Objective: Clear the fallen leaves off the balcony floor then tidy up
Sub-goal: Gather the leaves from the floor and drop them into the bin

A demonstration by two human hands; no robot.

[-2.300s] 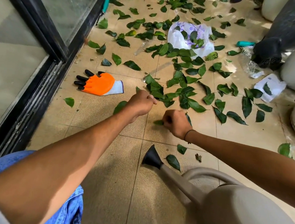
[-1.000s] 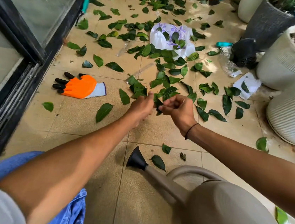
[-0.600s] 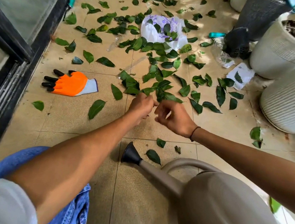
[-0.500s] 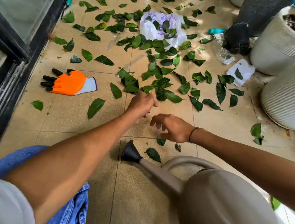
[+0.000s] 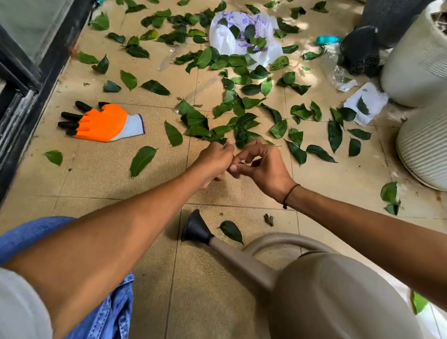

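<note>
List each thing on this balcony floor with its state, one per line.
Leaves: scattered over the tiles.
Glove: lying flat, unworn.
Plastic bag: flat, leaves on it.
Watering can: spout toward the hands.
Left hand: fingers curled, contents hidden.
Right hand: fingers curled, touching the left.
</note>
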